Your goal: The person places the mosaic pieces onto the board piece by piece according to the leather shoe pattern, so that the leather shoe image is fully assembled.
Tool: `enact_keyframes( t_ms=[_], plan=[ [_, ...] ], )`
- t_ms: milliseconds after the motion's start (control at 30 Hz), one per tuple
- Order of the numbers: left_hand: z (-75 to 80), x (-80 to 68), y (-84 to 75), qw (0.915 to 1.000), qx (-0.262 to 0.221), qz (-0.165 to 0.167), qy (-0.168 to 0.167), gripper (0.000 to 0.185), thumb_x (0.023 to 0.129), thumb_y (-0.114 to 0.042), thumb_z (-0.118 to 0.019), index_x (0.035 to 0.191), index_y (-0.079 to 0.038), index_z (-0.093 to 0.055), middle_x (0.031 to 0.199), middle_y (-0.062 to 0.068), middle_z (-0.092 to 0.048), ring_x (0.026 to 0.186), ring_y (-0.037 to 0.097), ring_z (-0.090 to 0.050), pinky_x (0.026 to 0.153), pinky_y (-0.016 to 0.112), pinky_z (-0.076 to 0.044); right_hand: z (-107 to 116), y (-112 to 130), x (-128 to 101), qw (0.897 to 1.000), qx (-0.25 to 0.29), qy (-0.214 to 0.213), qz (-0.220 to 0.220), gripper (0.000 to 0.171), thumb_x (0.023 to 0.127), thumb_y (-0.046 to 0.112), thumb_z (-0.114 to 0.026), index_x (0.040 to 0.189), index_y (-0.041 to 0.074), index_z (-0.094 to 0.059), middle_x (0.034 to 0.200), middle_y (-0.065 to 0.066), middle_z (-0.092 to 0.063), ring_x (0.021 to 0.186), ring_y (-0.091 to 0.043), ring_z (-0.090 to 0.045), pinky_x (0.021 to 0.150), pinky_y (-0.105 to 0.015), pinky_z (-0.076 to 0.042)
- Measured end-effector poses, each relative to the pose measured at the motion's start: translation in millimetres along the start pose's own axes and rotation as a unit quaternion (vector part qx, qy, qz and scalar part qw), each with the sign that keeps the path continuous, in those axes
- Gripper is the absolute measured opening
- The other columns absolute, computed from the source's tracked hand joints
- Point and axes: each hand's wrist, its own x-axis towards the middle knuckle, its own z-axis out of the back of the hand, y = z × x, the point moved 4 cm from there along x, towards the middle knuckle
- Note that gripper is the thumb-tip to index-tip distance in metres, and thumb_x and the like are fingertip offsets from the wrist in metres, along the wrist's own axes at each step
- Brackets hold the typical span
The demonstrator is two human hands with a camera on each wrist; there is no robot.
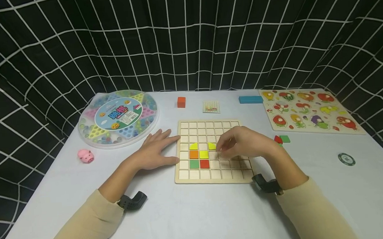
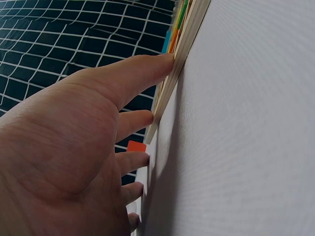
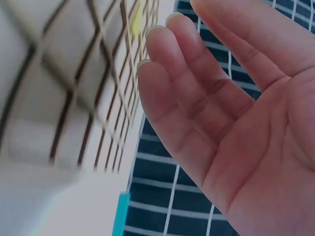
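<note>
A square wooden grid board point(image 1: 198, 181) lies flat on the table. My left hand point(image 1: 154, 151) is spread beside its left edge, with thumb and index finger touching the frame. On the grid sit an orange tile point(image 1: 194, 154), a yellow tile point(image 1: 204, 154), a green tile point(image 1: 194, 164), a red tile point(image 1: 204, 164) and a yellow curved-edge tile point(image 1: 193, 147). A second yellow curved-edge tile point(image 1: 211, 146) lies at the fingertips of my right hand point(image 1: 244, 142). Its fingers bend loosely over the board, thumb apart from that tile; exact fingertip contact is partly hidden.
A small pattern card point(image 1: 211, 107), an orange block point(image 1: 181, 102) and a blue block point(image 1: 250, 99) lie behind the board. Left are a round game box point(image 1: 153, 126) and pink pig point(image 1: 85, 156). Right are a fruit puzzle point(image 1: 313, 110), loose tiles point(image 1: 284, 139) and a chip point(image 1: 346, 159).
</note>
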Motion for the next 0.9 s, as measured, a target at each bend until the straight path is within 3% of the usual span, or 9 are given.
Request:
enact_keyframes(
  t_ms=[333, 533, 767, 900],
  plan=[
    [0.2, -0.8, -2.0, 1.0, -0.002, 0.0, 0.001, 0.079, 0.089, -0.05, -0.073, 0.159, -0.024, -0.044, 0.172, 0.015, -0.023, 0.161, 0.042, -0.005, 0.129, 0.062, 0.001, 30.3, -45.7, -26.5, 0.998, 0.007, -0.022, -0.054, 0.02, 0.09, 0.021, -0.08, 0.109, 0.015, -0.079, 0.11, -0.004, -0.075, 0.101, -0.023, -0.06, 0.082, -0.032, -0.053],
    [0.2, -0.1, -1.8, 1.0, -0.001, -0.001, -0.001, 0.079, 0.089, -0.051, -0.073, 0.158, -0.024, -0.044, 0.172, 0.014, -0.023, 0.161, 0.041, -0.005, 0.129, 0.062, 0.001, 41.0, -76.2, -38.4, 0.995, 0.01, -0.032, -0.093, 0.03, 0.09, 0.027, -0.08, 0.117, 0.015, -0.077, 0.11, -0.004, -0.074, 0.093, -0.022, -0.061, 0.077, -0.033, -0.053],
    [0.0, 0.0, -1.5, 1.0, -0.003, -0.002, 0.0, 0.079, 0.089, -0.051, -0.073, 0.159, -0.025, -0.044, 0.173, 0.014, -0.022, 0.161, 0.04, -0.004, 0.129, 0.061, 0.002, 48.9, -103.9, -47.8, 0.992, -0.008, -0.022, -0.12, 0.034, 0.088, 0.029, -0.081, 0.119, 0.017, -0.076, 0.12, -0.007, -0.073, 0.102, -0.022, -0.06, 0.082, -0.034, -0.05],
    [0.3, -0.1, -1.3, 1.0, -0.003, -0.001, 0.0, 0.079, 0.089, -0.051, -0.072, 0.159, -0.025, -0.044, 0.172, 0.014, -0.022, 0.161, 0.04, -0.004, 0.129, 0.061, 0.002, 48.3, -111.7, -49.3, 0.991, 0.002, -0.005, -0.132, 0.032, 0.087, 0.023, -0.082, 0.118, 0.018, -0.077, 0.119, -0.006, -0.073, 0.105, -0.025, -0.061, 0.089, -0.043, -0.054]
  ],
)
